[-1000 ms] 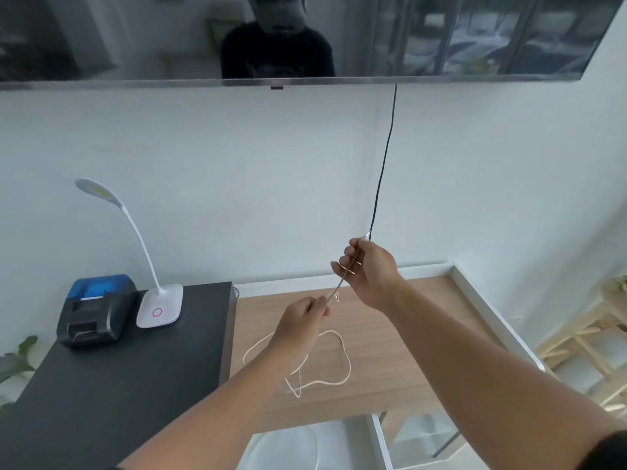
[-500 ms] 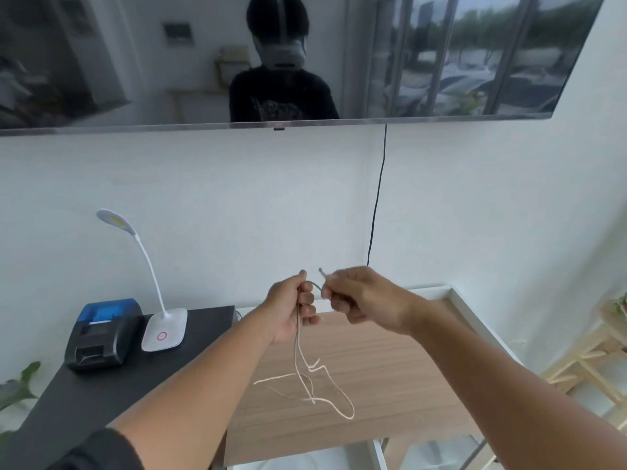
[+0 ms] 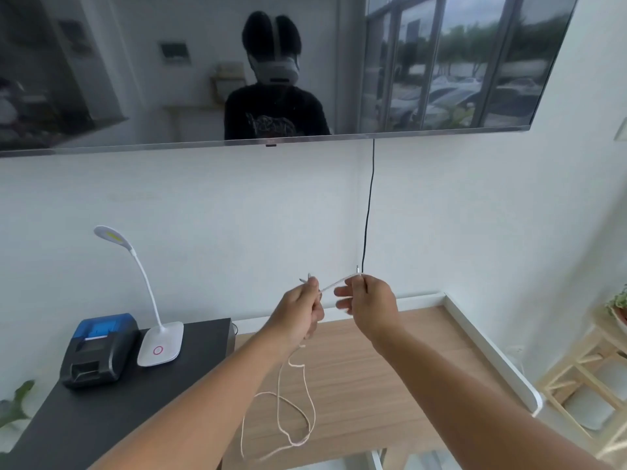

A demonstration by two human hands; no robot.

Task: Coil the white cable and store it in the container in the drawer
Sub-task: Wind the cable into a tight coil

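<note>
Stretching a short taut span of white cable [image 3: 334, 284] between them, left hand [image 3: 300, 308] and right hand [image 3: 368, 305] both pinch it; slack loops dangle over the wooden desk [image 3: 390, 385].

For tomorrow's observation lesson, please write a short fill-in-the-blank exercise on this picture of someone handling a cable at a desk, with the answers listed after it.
1. Both the left hand and the right hand grip the ____ cable.
2. The cable's slack hangs in loose loops over the ____ desk.
3. The desk lamp stands on the ____ cabinet top.
4. Left of the lamp sits a small printer with a ____ lid.

Answers: white; wooden; black; blue
</note>
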